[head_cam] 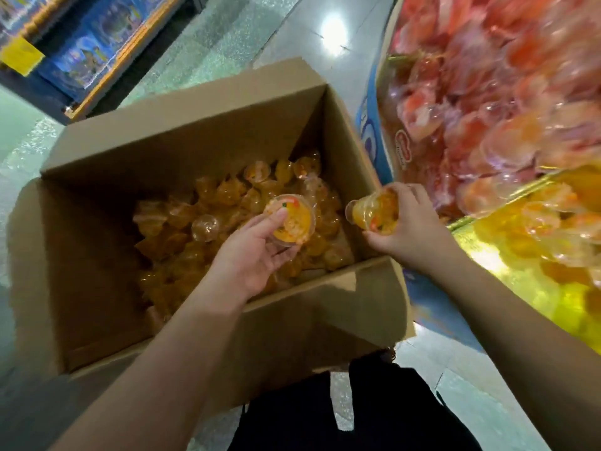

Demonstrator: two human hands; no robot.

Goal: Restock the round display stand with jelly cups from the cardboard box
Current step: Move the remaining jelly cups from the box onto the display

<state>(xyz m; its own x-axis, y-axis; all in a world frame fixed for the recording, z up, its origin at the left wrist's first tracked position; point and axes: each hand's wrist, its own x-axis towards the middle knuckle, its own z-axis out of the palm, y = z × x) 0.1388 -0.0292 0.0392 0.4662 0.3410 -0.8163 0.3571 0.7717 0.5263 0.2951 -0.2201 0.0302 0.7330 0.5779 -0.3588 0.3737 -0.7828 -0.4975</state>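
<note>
While gripping one orange jelly cup (290,219) lid-up at frame centre, left hand (257,255) palm-up over the open cardboard box (97,255): thumb pressed across the near edge of the lid, fingers curled beneath the cup's body. Held above the loose heap of jelly cups (227,222) on the box floor, not touching the heap as far as can be seen.

Right of centre, right hand (409,222) wrapped round a second jelly cup (374,211), tipped on its side with the narrow base pointing left toward the box; fingers curled over the top, thumb underneath, cup clasped firmly. Positioned just past the right wall of the box, between it and the round display stand (374,131).

Filling the right of the frame, that stand with blue printed rim; red and pink cups (487,92) piled in the upper compartment, yellow-orange cups (553,229) in the lower right compartment behind a gold divider (507,187). Much of it blurred, single cups hard to tell apart.

Upper left, shelf of blue packages (84,50) with a yellow tag (22,56). Pale tiled floor (227,43) under the box. Bottom centre, dark clothing (357,411).
</note>
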